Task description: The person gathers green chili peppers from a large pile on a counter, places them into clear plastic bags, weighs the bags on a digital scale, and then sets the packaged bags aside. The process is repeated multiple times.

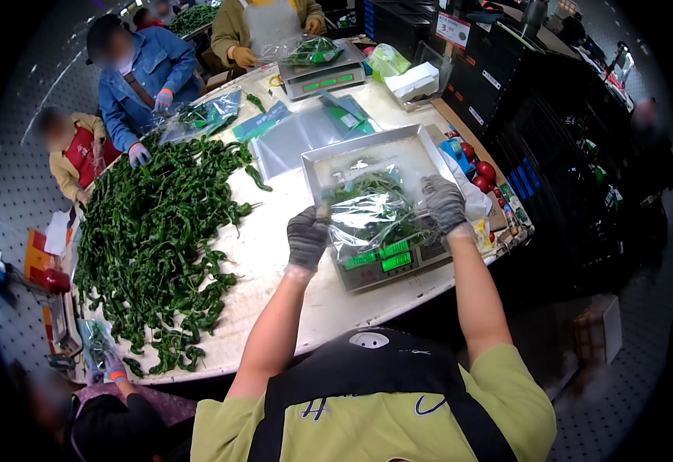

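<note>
Both my hands wear dark grey gloves. Between them is a clear plastic bag of green peppers (371,213), shiny and partly see-through. My left hand (306,237) grips the bag's left edge, and my right hand (443,202) has its right side. The bag is at the front of a metal weighing tray (405,147) and partly covers the lit green display of the digital scale (379,276). Whether it touches the tray I cannot tell. Left of the scale, a large heap of long green peppers (157,231) spreads over the white table (267,294).
Flat clear bags (301,138) lie behind the tray. Another scale (325,69) stands farther back, with a bagged portion on it. Tomatoes (484,171) and packets line the right edge, beside stacked black crates (486,86). Several people work around the table; one gloved hand (139,155) touches the heap.
</note>
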Available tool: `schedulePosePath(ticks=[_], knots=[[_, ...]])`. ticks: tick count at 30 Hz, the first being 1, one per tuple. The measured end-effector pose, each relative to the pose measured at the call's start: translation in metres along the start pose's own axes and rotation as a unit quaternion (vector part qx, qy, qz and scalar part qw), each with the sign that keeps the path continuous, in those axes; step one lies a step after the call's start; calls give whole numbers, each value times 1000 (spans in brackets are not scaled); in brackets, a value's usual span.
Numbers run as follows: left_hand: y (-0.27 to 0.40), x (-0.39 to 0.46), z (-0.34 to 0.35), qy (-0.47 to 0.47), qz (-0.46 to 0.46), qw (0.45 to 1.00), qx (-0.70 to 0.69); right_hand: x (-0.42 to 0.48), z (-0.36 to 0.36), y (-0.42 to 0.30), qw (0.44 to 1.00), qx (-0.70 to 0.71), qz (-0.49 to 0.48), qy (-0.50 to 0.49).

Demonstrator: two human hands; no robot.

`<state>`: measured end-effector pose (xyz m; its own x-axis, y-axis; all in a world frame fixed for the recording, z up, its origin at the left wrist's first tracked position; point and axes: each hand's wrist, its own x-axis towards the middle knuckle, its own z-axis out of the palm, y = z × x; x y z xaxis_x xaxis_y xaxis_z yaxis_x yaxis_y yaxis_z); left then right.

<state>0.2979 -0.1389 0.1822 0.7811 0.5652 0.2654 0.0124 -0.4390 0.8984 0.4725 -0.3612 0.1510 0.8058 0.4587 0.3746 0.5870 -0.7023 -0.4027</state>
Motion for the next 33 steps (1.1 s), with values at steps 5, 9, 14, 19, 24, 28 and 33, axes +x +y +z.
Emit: schedulePosePath(ticks=[5,9,14,19,24,28,33], knots=[[-45,7,7,-111,-114,970,182,-8,31,0,987,-42,-32,-150],[14,7,-8,1,107,891,441,-8,12,-16,987,-59,21,-150],[46,13,14,-156,406,857,276,-7,2,-23,977,-33,100,-183],[-14,11,16,-198,324,883,277,-12,-48,-55,998,35,14,58],[-37,-3,-3,-212,321,918,102,-25,-40,-59,947,123,-195,-222],[-43,-34,-21,-234,314,910,137,-49,-39,-25,934,108,-206,-270],[-51,-48,-8,-112,310,925,189,-79,-9,-8,972,172,-150,-58]])
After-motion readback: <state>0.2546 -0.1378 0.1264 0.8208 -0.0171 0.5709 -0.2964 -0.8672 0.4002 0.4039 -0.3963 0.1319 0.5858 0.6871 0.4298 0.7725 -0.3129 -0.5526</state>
